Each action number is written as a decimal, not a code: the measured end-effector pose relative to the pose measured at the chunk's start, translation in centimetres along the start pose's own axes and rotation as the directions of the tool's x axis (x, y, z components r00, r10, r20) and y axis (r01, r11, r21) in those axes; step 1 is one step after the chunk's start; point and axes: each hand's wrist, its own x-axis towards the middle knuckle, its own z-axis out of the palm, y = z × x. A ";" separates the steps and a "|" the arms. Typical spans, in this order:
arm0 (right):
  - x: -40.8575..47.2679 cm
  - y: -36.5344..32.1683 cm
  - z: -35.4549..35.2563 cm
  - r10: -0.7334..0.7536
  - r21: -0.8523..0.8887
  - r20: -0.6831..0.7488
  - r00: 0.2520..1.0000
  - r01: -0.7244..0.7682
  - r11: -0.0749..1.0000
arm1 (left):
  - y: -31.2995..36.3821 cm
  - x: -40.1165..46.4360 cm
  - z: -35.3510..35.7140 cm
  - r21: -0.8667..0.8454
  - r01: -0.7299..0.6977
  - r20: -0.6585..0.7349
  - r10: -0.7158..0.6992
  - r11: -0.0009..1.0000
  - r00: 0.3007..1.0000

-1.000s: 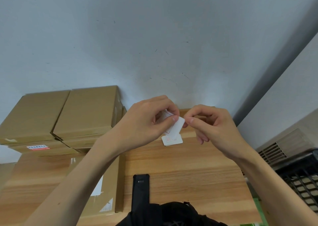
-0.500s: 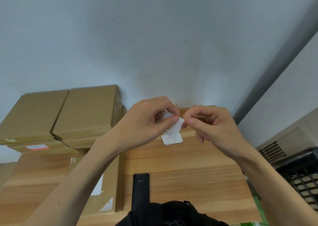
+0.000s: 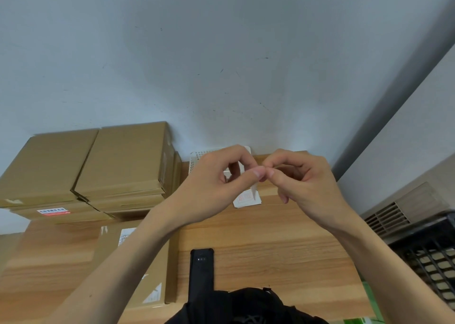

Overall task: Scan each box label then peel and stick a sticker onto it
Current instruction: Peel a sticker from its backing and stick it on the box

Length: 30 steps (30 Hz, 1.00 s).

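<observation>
Open desk on the right, boxes crowding the left

Bare wooden desk [image 3: 283, 244] lies open right of the black scanner [image 3: 200, 272]; a flat box [image 3: 157, 269] fills the near left, stacked boxes [image 3: 103, 166] wall off the back left, sticker sheets [image 3: 246, 198] and a white basket [image 3: 197, 158] sit by the wall.

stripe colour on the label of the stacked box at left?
Red-orange stripe under dark print on the white label, clearest in the head view.
</observation>
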 end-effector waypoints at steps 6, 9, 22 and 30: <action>-0.1 -0.4 0.1 -0.002 -0.012 0.039 0.999 0.002 1.000 | -0.1 0.1 -0.3 -0.059 0.046 0.050 -0.043 0.997 0.998; -0.1 -0.6 0.2 -0.001 -0.031 0.044 0.999 0.002 1.000 | 0.0 0.0 -0.5 -0.051 0.039 0.076 -0.035 0.998 0.997; -0.4 -0.3 0.5 0.082 -0.023 -0.002 0.997 -0.082 0.996 | -0.1 -0.2 -0.6 -0.098 0.035 0.002 -0.035 0.995 0.999; -0.2 0.1 1.7 0.141 -0.058 -0.080 0.987 -0.146 0.988 | -1.3 -0.2 -0.4 0.004 0.032 -0.016 -0.032 0.999 0.999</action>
